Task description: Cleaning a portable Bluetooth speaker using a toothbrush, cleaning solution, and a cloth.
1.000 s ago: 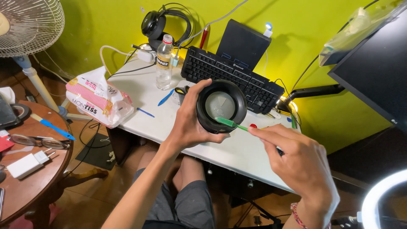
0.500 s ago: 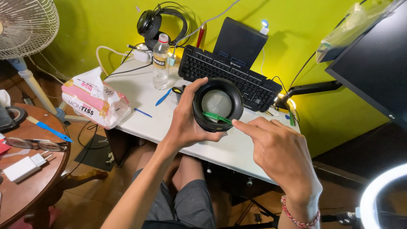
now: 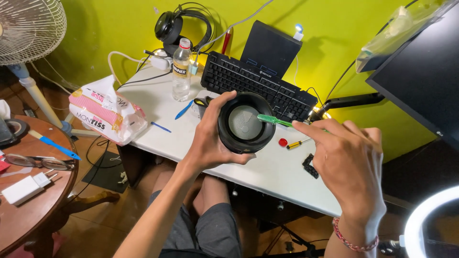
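- Now left hand (image 3: 210, 143) grips the round black speaker (image 3: 245, 123) above the white worktop (image 3: 267, 172).
- Right hand (image 3: 346, 160), at three o'clock, pinches a green toothbrush (image 3: 275, 120), bristles touching the speaker's grille.

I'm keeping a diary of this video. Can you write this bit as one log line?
left hand: holds round black speaker | right hand: holds green toothbrush, bristles at speaker rim | place: above white desk

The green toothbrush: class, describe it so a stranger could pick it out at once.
Start at the white desk. Above it the left hand holds a round black speaker. The toothbrush, pinched by the right hand, lies across its rim: the only green, bristled tool here.
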